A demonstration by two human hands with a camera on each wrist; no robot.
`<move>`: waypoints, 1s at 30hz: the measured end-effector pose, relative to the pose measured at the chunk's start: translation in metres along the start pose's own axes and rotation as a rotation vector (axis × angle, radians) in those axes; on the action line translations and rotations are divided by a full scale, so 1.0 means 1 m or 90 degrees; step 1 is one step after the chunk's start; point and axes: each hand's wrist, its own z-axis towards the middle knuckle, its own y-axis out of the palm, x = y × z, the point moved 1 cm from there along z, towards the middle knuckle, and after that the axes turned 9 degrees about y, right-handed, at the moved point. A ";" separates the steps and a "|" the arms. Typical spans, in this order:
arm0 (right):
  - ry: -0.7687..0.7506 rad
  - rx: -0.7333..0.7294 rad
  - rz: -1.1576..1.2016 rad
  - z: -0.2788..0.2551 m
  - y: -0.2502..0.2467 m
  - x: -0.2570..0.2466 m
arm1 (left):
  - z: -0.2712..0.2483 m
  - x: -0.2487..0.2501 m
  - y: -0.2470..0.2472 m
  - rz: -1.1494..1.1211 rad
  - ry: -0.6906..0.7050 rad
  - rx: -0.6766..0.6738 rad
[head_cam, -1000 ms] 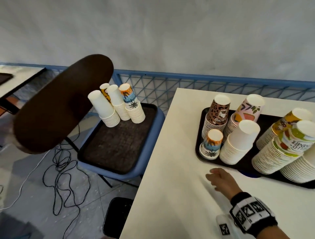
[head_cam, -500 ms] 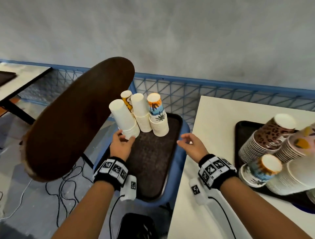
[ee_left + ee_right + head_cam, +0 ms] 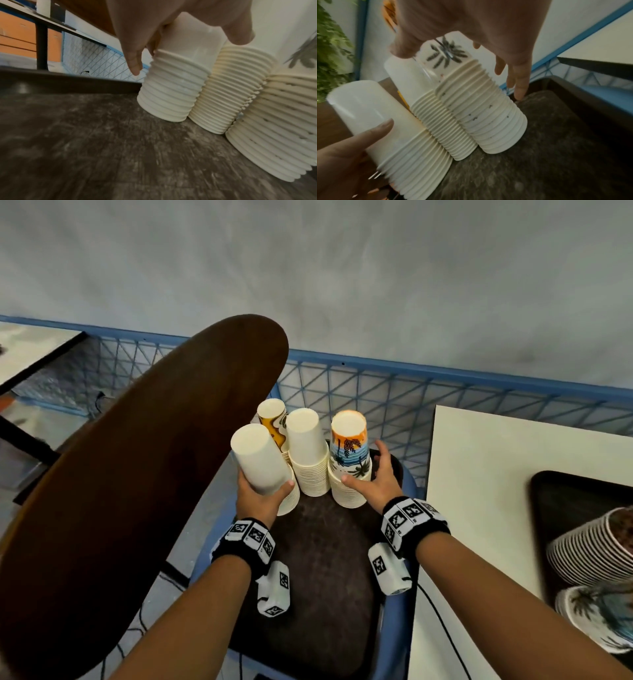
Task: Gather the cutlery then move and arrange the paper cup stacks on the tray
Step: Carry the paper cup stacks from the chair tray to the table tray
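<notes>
Several upside-down paper cup stacks stand at the far end of a dark tray on a blue chair. My left hand grips the plain white stack, thumb on one side and fingers on the other; this stack leans toward me. My right hand spans the palm-print stack. Its thumb touches the near side, while its straight fingers hang a little off the far side of that stack. Another white stack stands between them, with a yellow patterned stack behind.
The chair's brown backrest rises close on the left of the stacks. A white table stands to the right, carrying a black tray with more cup stacks. A blue mesh railing runs behind.
The view has swung left from the table to the chair. My left hand came in and took hold of the plain white stack. My right hand left the table edge and reached round the palm-print stack.
</notes>
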 end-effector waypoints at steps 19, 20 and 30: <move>-0.045 -0.030 0.152 0.022 0.019 0.022 | 0.006 -0.019 0.007 -0.040 -0.012 -0.015; -0.055 -0.029 0.154 0.022 0.019 0.023 | 0.005 -0.020 0.005 -0.038 -0.007 -0.011; -0.032 -0.020 0.148 0.017 0.022 0.029 | -0.005 -0.031 -0.003 -0.095 -0.007 0.014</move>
